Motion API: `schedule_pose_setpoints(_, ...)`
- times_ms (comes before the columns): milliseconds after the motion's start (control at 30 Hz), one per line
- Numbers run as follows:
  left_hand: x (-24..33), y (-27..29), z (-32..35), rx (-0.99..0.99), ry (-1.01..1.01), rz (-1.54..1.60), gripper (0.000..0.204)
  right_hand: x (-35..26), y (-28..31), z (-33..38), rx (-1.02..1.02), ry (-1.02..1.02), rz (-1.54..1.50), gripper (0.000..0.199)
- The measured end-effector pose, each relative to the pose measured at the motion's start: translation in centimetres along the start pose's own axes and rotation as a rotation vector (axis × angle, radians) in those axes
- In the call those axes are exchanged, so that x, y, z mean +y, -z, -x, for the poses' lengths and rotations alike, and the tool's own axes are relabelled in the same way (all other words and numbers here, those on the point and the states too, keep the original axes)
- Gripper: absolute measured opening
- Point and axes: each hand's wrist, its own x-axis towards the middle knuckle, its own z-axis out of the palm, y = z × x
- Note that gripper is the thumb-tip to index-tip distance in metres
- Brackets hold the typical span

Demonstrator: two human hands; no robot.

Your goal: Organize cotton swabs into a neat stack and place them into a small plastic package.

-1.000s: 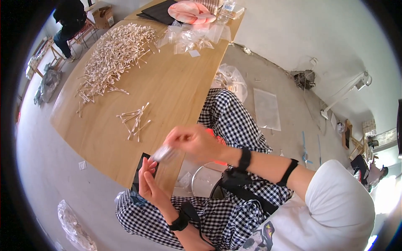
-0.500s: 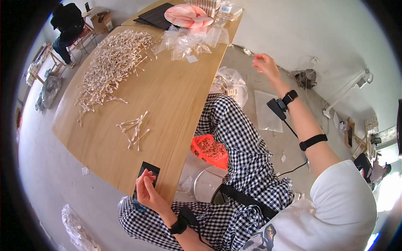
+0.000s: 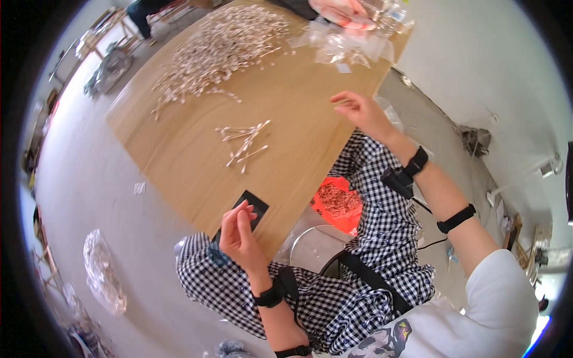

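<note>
Head view, single frame. Left hand [image 3: 240,234], lower centre: fingers loosely curled over a small black pad [image 3: 249,209] at the near edge of the wooden table [image 3: 310,143], touching it rather than gripping. Right hand [image 3: 360,111], upper right of centre: fingers spread, empty, above the tabletop. Small cluster of cotton swabs [image 3: 245,142] at mid-table; large heap of swabs [image 3: 221,45] at upper left, apparently mostly unprocessed. Orange bin [image 3: 336,203] below the table, partly filled.
</note>
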Motion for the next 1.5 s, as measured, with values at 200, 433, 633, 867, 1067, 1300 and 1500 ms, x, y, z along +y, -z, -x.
schedule_pose_setpoints(200, -0.3, 0.7, 0.2, -0.034, 0.043, 0.082, 0.018, -3.6, -12.3, -3.8, -0.319, 0.613, 0.454, 0.081)
schedule_pose_setpoints(433, -0.4, 1.0, 0.3, -0.054, 0.072, 0.087, 0.016, -5.4, -16.3, -8.4, -0.515, 0.523, 0.315, 0.093)
schedule_pose_setpoints(633, -0.1, 1.2, 0.1, -0.076, 0.077, 0.061, 0.016, -5.8, -16.6, -8.3, -0.592, 0.635, 0.305, 0.055)
schedule_pose_setpoints(867, 0.3, 1.2, 0.3, -0.091, 0.045, -0.067, 0.014, -4.0, -15.5, -4.8, -0.377, 0.626, 0.207, 0.031)
schedule_pose_setpoints(1067, 0.5, 1.4, 0.8, -0.095, 0.034, -0.157, 0.013, -3.1, -14.4, -3.5, -0.272, 0.591, 0.122, 0.028)
schedule_pose_setpoints(1300, 2.0, -0.3, -0.3, -0.087, 0.001, -0.437, 0.015, -2.6, -13.6, -2.4, -0.168, 0.636, 0.066, 0.017)
schedule_pose_setpoints(1500, 2.9, -3.1, -3.4, -0.242, -0.227, -0.942, 0.039, -2.3, -14.0, -0.6, -0.210, 0.707, 0.031, 0.028)
